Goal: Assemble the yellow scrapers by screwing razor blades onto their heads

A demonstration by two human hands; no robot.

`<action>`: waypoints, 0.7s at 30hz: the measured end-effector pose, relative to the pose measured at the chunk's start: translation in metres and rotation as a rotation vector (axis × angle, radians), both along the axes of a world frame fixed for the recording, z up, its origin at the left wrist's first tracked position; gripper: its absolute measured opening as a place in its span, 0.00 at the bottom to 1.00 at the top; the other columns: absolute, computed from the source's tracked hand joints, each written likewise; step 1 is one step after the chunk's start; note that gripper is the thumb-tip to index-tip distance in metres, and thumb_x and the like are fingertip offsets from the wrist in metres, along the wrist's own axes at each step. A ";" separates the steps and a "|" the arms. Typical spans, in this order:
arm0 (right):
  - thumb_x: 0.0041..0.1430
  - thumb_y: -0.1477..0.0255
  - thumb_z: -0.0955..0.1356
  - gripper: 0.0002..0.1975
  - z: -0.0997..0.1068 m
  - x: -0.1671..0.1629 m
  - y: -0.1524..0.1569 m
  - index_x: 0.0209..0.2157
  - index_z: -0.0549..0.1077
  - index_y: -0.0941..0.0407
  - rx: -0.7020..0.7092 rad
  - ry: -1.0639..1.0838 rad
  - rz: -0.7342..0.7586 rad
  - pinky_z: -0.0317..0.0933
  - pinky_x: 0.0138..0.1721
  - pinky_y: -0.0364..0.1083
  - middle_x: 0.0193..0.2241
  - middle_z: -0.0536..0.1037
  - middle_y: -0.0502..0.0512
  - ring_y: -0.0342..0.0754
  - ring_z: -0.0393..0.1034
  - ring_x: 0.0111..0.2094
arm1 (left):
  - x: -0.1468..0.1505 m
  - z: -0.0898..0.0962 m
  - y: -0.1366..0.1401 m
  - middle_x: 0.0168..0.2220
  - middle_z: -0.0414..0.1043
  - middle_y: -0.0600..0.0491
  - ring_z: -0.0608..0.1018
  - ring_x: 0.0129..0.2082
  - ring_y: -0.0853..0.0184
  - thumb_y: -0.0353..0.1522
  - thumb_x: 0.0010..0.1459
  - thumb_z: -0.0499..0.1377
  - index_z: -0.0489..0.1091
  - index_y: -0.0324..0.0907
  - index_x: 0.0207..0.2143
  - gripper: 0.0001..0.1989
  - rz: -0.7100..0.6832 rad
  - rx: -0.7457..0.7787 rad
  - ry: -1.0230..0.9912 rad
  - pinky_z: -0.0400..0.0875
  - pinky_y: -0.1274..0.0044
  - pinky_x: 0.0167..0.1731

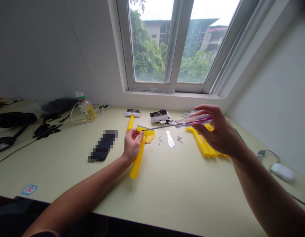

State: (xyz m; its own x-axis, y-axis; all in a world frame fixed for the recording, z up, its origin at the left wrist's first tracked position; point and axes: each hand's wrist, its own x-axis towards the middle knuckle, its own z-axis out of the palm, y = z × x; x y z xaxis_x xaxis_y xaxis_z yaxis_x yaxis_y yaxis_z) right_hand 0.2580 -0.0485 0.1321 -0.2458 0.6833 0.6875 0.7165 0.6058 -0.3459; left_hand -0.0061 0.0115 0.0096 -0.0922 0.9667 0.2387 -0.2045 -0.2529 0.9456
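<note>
My left hand (133, 144) grips a yellow scraper (137, 162) near its head, its handle slanting down toward me. In my right hand (216, 131) is a screwdriver (192, 121) with a clear and purple handle, held nearly level. Its tip reaches the scraper's head by my left thumb; whether it sits on a screw is too small to tell. Just behind the head lie flat yellow pieces (150, 137). To their right are small screws or nuts (160, 139), pale flat blades (170, 139) and another small pile of screws (179, 139).
Several yellow handles (201, 144) lie below my right hand. Toward the window are a packaged scraper (130, 122) and black-and-white cards (159, 116). A dark phone-like slab (103, 146) and a bottle (85, 108) stand left. A white case (282, 171) with a cable is right.
</note>
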 end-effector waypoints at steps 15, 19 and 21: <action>0.55 0.68 0.71 0.13 0.013 0.002 -0.011 0.43 0.70 0.50 -0.009 0.200 0.181 0.72 0.41 0.54 0.40 0.79 0.52 0.54 0.76 0.42 | -0.001 0.005 0.001 0.33 0.69 0.53 0.75 0.26 0.69 0.38 0.51 0.65 0.63 0.40 0.32 0.15 0.019 0.028 0.026 0.74 0.79 0.21; 0.52 0.70 0.73 0.11 0.025 0.020 -0.016 0.39 0.72 0.50 0.148 0.429 0.118 0.73 0.29 0.51 0.32 0.78 0.52 0.51 0.76 0.30 | -0.003 0.008 0.004 0.34 0.66 0.54 0.76 0.25 0.71 0.39 0.53 0.63 0.61 0.40 0.34 0.15 0.058 -0.009 0.016 0.72 0.81 0.19; 0.51 0.68 0.74 0.12 0.025 0.031 -0.013 0.37 0.72 0.52 0.141 0.373 -0.065 0.70 0.25 0.50 0.29 0.79 0.54 0.51 0.75 0.25 | -0.002 0.010 0.004 0.35 0.65 0.56 0.76 0.24 0.72 0.40 0.54 0.62 0.59 0.42 0.36 0.16 0.025 -0.033 -0.020 0.71 0.82 0.18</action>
